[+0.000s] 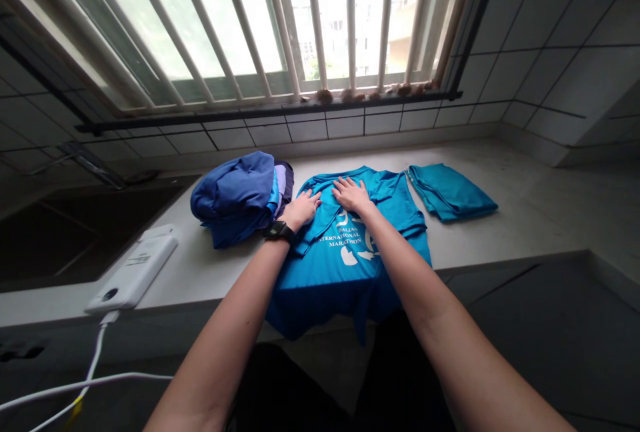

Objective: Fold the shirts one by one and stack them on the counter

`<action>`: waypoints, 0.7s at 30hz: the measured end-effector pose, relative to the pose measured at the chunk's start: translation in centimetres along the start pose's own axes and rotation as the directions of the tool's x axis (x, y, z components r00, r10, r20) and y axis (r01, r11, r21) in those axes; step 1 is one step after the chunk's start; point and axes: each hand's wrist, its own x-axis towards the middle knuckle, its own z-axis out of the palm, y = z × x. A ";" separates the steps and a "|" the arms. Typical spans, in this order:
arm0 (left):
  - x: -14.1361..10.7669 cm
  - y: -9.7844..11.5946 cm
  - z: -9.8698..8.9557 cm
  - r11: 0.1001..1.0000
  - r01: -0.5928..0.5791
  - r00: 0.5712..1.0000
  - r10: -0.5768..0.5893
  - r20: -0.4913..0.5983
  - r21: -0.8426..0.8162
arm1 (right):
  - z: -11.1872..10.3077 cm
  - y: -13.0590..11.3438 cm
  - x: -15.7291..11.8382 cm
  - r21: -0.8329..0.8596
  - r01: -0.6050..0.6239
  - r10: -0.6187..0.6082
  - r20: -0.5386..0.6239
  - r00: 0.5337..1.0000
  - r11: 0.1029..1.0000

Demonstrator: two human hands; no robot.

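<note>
A blue T-shirt (325, 279) with white marathon lettering lies spread on the counter, its lower part hanging over the front edge. Both sides of it are partly folded inward near the top. My left hand (301, 209), with a black watch on the wrist, rests on the shirt's upper left side, fingers stretched out. On the upper middle of the fabric my right hand (351, 195) lies flat with its fingers spread. Neither hand grips the cloth.
Left of the shirt is a heap of blue and purple clothes (235, 192). A folded teal garment (450, 191) lies to the right. A white power strip (134, 269) with a cable sits beside the dark sink (75, 232). Behind the counter (525, 205) is a barred window (350, 19).
</note>
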 end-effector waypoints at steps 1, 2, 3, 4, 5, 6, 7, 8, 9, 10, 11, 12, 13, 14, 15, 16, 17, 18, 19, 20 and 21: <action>0.4 0.0 0.0 1.000 0.004 1.000 -0.004 0.008 0.007 | 0.0 0.1 0.1 -0.002 0.000 0.000 0.000 1.000 1.000; 0.9 -0.1 0.1 1.000 0.008 1.000 -0.008 0.014 0.012 | 0.0 0.2 0.3 -0.004 -0.001 0.001 -0.002 1.000 1.000; 1.2 -0.1 0.2 1.000 0.012 1.000 -0.012 0.014 0.014 | 0.1 0.2 0.4 -0.005 -0.002 0.002 -0.002 1.000 1.000; 1.5 -0.2 0.3 1.000 0.015 1.000 -0.015 0.004 0.013 | 0.1 0.3 0.6 -0.005 -0.005 0.005 -0.001 1.000 1.000; 1.7 -0.2 0.5 1.000 0.017 1.000 -0.017 -0.015 0.008 | 0.1 0.4 0.8 -0.005 -0.007 0.007 0.002 1.000 1.000; 1.9 -0.2 0.7 1.000 0.019 0.999 -0.019 -0.045 0.002 | 0.1 0.5 1.0 -0.005 -0.010 0.010 0.004 1.000 1.000; 1.9 -0.2 0.9 1.000 0.022 0.996 -0.022 -0.084 -0.006 | 0.1 0.6 1.2 -0.004 -0.013 0.013 0.005 1.000 1.000; 1.9 -0.2 1.1 1.000 0.026 0.992 -0.027 -0.125 -0.013 | 0.1 0.7 1.3 -0.004 -0.016 0.016 0.006 1.000 1.000; 1.8 -0.1 1.3 0.999 0.031 0.986 -0.033 -0.164 -0.019 | 0.0 0.7 1.6 -0.005 -0.019 0.019 0.006 1.000 1.000; 1.6 0.0 1.5 0.999 0.036 0.980 -0.040 -0.196 -0.024 | 0.0 0.8 1.8 -0.006 -0.020 0.020 0.007 1.000 1.000; 1.5 0.0 1.5 0.999 0.042 0.975 -0.047 -0.219 -0.029 | -0.1 0.9 2.0 -0.009 -0.020 0.020 0.009 1.000 1.000; 1.3 0.1 1.5 0.998 0.045 0.971 -0.052 -0.233 -0.035 | -0.2 1.0 2.2 -0.013 -0.019 0.019 0.012 1.000 1.000; 1.2 0.1 1.5 0.998 0.044 0.969 -0.053 -0.243 -0.044 | -0.3 1.1 2.4 -0.017 -0.018 0.018 0.015 1.000 1.000; 1.1 0.1 1.4 0.998 0.041 0.967 -0.054 -0.250 -0.056 | -0.4 1.2 2.7 -0.020 -0.016 0.016 0.019 1.000 1.000; 1.1 0.1 1.3 0.997 0.038 0.965 -0.055 -0.257 -0.071 | -0.4 1.3 2.9 -0.022 -0.014 0.014 0.023 1.000 1.000; 1.1 0.0 1.2 0.996 0.034 0.964 -0.055 -0.260 -0.086 | -0.5 1.4 3.1 -0.022 -0.012 0.012 0.027 1.000 1.000; 1.1 -0.1 1.1 0.994 0.028 0.964 -0.054 -0.262 -0.102 | -0.5 1.4 3.3 -0.022 -0.009 0.010 0.031 0.999 1.000; 1.1 -0.1 1.1 0.993 0.023 0.963 -0.052 -0.263 -0.114 | -0.5 1.5 3.5 -0.023 -0.008 0.008 0.034 0.999 1.000; 1.1 -0.2 1.0 0.992 0.019 0.963 -0.051 -0.263 -0.123 | -0.5 1.6 3.7 -0.026 -0.008 0.009 0.036 0.999 1.000; 1.0 -0.3 0.9 0.992 0.017 0.963 -0.051 -0.263 -0.129 | -0.5 1.6 3.9 -0.029 -0.009 0.010 0.036 0.999 1.000; 1.0 -0.3 0.9 0.991 0.018 0.963 -0.053 -0.264 -0.133 | -0.4 1.6 4.1 -0.030 -0.011 0.012 0.034 0.999 0.999</action>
